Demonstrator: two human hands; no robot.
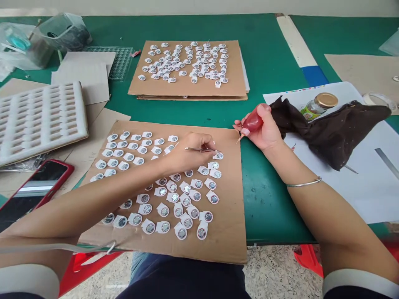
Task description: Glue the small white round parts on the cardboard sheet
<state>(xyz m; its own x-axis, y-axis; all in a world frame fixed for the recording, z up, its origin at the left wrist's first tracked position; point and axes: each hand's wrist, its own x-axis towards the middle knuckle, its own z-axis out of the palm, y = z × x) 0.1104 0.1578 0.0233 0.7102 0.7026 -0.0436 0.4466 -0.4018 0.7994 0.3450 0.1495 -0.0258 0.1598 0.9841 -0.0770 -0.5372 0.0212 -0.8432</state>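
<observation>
- Smartphone (37,193) and white foam tray (46,118): cut off by the left edge.
- Some round metal-centred pieces (150,226): hidden under the left forearm (109,189).
- Tweezers (193,149): partly covered by the left hand (193,155); tip contact too small to tell.
- Glass jar (313,109): lower side behind dark cloth (336,135).
- Ruler (387,162): cut off at right.

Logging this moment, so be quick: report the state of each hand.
Left hand: closed on a thin metal tool.
Right hand: closed around a red squeeze bottle.
</observation>
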